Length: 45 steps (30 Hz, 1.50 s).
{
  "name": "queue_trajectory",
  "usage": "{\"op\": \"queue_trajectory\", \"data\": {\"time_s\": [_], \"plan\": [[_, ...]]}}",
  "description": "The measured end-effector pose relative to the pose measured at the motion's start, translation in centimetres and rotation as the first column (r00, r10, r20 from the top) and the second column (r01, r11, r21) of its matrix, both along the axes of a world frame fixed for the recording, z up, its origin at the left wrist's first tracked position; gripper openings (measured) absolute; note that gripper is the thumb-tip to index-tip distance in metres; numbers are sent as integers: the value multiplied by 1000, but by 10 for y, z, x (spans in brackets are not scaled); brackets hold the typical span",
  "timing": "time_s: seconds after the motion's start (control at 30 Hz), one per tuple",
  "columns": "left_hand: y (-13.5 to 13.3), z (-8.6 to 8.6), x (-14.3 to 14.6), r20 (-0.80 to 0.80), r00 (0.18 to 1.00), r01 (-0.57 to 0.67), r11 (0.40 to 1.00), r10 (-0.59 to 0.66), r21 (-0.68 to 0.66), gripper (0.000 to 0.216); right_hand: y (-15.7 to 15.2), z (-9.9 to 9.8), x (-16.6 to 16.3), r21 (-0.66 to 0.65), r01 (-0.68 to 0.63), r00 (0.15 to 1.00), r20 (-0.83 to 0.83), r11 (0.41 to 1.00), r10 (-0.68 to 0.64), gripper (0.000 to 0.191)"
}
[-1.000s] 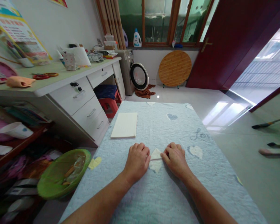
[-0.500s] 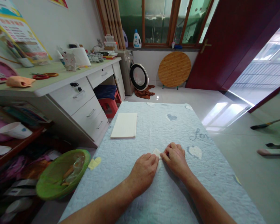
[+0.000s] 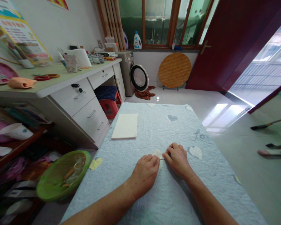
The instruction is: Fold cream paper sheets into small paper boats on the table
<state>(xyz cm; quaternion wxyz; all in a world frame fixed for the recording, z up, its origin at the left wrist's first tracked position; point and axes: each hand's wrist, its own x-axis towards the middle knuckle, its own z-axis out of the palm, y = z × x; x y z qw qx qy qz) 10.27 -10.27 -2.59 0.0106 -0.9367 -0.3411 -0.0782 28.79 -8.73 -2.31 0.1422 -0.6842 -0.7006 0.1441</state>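
The left hand [image 3: 145,176] lies with fingers together against a small folded white paper [image 3: 157,153], its lower part hidden. The right hand [image 3: 177,161] curls over its right tip; any pinch is unclear. Beneath is a pale blue quilted cover [image 3: 168,200].

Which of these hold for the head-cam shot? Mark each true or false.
1. The left hand and right hand both touch a small folded paper triangle. True.
2. The cream paper stack lies under the right hand. False: it lies farther along the quilted blue cover, touching neither hand.
3. A front-loading washing machine stands beyond the far end of the white desk. True.
4. The green basin stands on the quilted blue cover. False: it sits beside the cover, to its left, holding a clear plastic bag.
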Motion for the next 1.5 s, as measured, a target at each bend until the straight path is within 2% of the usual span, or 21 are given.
{"op": "queue_trajectory", "data": {"time_s": [0.27, 0.4, 0.53, 0.83, 1.0, 1.27, 1.5], "plan": [[0, 3, 1, -22, 1000, -3, 1000, 3, -14, 22, -1, -7, 8, 52, 55, 998, -39, 997, -53, 16], [0, 3, 1, -23, 1000, -1, 1000, 1, -14, 24, -5, -6, -1, 112, 11, 1000, -27, 994, -8, 10], [-1, 0, 1, -4, 1000, -6, 1000, 6, -10, 31, -8, -5, -9, 136, -27, 999, 26, 990, 23, 15], [-3, -4, -1, -27, 1000, -6, 1000, 7, 24, 35, -9, -6, -15, 118, 2, 994, 111, 993, -15, 16], [-5, -1, -7, -53, 998, -20, 998, 23, 68, 34, -10, -5, -15, 106, 19, 995, 98, 994, -30, 17], [-13, 3, -22, -137, 987, -78, 995, 85, 58, 35, -10, -5, -12, 85, 8, 996, 91, 996, -16, 18], [-15, 2, -20, -134, 985, -103, 993, 109, 54, 39, -11, -6, -2, 73, -3, 999, 43, 997, 0, 15]]}}
